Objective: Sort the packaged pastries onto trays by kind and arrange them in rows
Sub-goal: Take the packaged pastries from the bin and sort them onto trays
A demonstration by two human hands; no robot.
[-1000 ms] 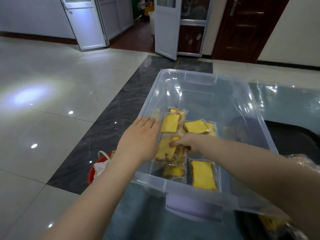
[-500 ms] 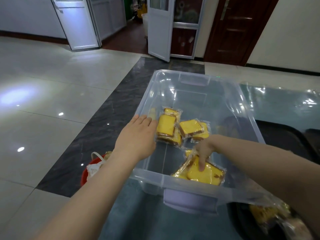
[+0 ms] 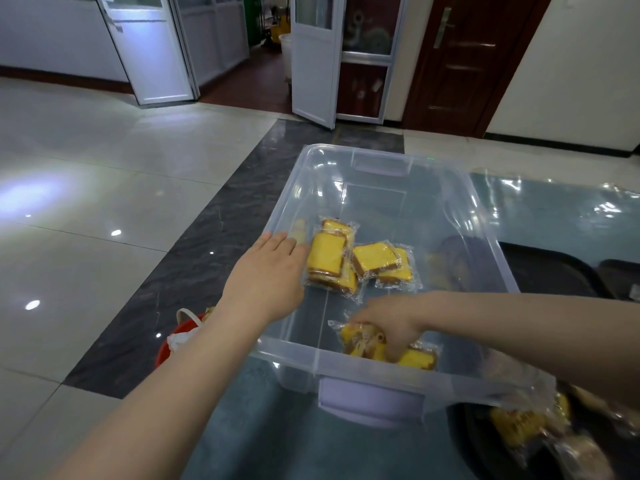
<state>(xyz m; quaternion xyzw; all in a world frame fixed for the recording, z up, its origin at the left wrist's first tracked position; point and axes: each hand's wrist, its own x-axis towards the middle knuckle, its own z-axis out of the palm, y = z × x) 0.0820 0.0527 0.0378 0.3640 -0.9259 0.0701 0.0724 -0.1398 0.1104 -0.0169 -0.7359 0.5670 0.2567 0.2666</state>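
**Pastries gathered from the clear bin**

Pastries in clear wrappers lay inside the transparent plastic bin (image 3: 460, 216), which sat on the blue-grey table (image 3: 263, 438). The left hand (image 3: 266, 278) rested flat, fingers straight, on the bin's left rim. The right hand (image 3: 388, 327) curled around a bunch of wrapped yellow cakes (image 3: 360, 339) near the bin's front wall. Four more wrapped cakes (image 3: 327, 254) lay piled toward the bin's left side.
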